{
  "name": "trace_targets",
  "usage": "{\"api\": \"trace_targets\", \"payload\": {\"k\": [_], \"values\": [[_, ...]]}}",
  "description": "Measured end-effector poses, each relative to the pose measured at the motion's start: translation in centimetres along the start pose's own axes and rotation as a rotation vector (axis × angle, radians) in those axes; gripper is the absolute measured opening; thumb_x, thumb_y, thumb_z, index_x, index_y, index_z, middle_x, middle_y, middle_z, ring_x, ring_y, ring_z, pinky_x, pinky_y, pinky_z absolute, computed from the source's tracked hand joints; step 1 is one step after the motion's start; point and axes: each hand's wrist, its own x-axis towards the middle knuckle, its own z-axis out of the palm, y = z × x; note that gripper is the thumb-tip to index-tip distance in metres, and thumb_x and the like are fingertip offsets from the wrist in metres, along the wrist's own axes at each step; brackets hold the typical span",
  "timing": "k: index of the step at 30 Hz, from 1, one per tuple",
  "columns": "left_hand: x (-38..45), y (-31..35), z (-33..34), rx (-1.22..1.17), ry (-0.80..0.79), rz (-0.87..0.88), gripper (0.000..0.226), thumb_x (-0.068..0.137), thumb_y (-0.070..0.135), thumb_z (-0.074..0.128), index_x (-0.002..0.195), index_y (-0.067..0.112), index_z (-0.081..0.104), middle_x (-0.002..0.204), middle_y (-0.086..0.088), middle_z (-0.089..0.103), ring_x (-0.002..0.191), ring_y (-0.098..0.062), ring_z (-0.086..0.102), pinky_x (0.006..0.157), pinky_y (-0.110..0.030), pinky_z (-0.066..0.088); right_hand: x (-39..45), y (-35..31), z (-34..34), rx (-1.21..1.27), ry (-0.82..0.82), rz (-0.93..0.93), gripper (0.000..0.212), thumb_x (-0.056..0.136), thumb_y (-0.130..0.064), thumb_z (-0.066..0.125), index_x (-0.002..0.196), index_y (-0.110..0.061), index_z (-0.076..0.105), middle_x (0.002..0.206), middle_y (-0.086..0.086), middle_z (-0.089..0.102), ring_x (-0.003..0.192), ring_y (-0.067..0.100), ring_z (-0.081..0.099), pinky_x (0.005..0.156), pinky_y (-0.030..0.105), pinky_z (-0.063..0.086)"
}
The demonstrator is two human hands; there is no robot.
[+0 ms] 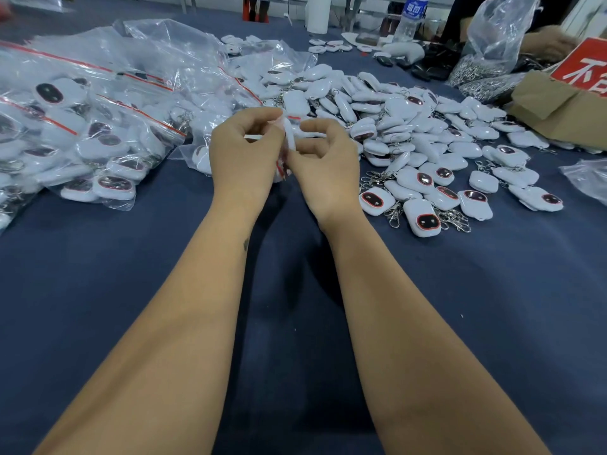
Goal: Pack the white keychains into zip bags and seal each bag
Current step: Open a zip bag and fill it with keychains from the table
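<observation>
My left hand [244, 159] and my right hand [325, 165] meet above the middle of the blue table [295, 323]. Between their fingers stands a small clear zip bag [289, 139] with a red strip, seen edge-on, with a white keychain inside it; both hands pinch it. A big loose pile of white keychains [410, 136] with dark red-rimmed faces and metal clips spreads to the right of my hands. Several large clear zip bags filled with keychains [82, 126] lie to the left.
An open cardboard box [558, 103] with a red sign stands at the right edge. Behind it lie a clear bag of metal clips [492, 44], a water bottle [412, 18] and dark keychains [423, 65]. Another clear bag [588, 178] lies at the far right.
</observation>
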Motion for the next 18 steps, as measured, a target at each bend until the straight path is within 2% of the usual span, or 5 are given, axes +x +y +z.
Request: {"api": "trace_targets", "payload": {"k": [5, 9, 12, 14, 18], "values": [[0.1, -0.4, -0.1, 0.042, -0.018, -0.071, 0.023, 0.086, 0.008, 0.06, 0.101, 0.022, 0.07, 0.08, 0.01, 0.063, 0.074, -0.002, 0.058, 0.075, -0.018, 0.05, 0.7, 0.0, -0.3, 0.214, 0.015, -0.023, 0.024, 0.082, 0.015, 0.063, 0.095, -0.005, 0.062, 0.094, 0.011, 0.068, 0.084, 0.015, 0.068, 0.084, 0.024, 0.056], [-0.1, 0.1, -0.1, -0.011, -0.001, 0.033, 0.022, 0.088, 0.007, 0.061, 0.09, 0.026, 0.071, 0.082, 0.01, 0.067, 0.064, 0.006, 0.057, 0.062, -0.01, 0.046, 0.1, 0.1, 1.0, 0.052, -0.158, -0.063, 0.043, 0.083, 0.021, 0.033, 0.109, 0.002, 0.061, 0.103, 0.015, 0.068, 0.095, 0.021, 0.065, 0.09, 0.028, 0.054], [0.3, -0.1, -0.3, -0.051, 0.113, 0.031, 0.025, 0.087, 0.006, 0.058, 0.085, 0.029, 0.068, 0.079, 0.009, 0.064, 0.071, -0.004, 0.058, 0.07, -0.021, 0.049, 0.1, -0.1, 0.8, -0.027, 0.0, -0.137, 0.045, 0.075, 0.02, 0.031, 0.091, -0.013, 0.059, 0.09, -0.001, 0.064, 0.086, 0.013, 0.063, 0.078, 0.016, 0.047], [0.8, -0.4, -0.7, -0.138, 0.25, -0.074, 0.024, 0.089, 0.003, 0.054, 0.088, 0.024, 0.067, 0.081, 0.002, 0.062, 0.066, -0.01, 0.055, 0.065, -0.026, 0.049, 0.4, -0.1, -0.3, -0.13, 0.191, -0.139, 0.042, 0.076, 0.015, 0.036, 0.088, -0.018, 0.059, 0.088, -0.009, 0.062, 0.083, 0.009, 0.059, 0.074, 0.014, 0.043], [1.2, -0.3, -1.3, -0.373, 0.518, -0.235, 0.024, 0.092, -0.004, 0.043, 0.092, 0.014, 0.059, 0.082, -0.004, 0.055, 0.048, -0.004, 0.049, 0.05, -0.017, 0.042, 1.1, 0.1, -2.4, -0.46, 0.357, -0.06, 0.05, 0.078, 0.01, 0.039, 0.113, -0.018, 0.063, 0.118, -0.002, 0.061, 0.108, 0.018, 0.055, 0.089, 0.034, 0.047]]}}
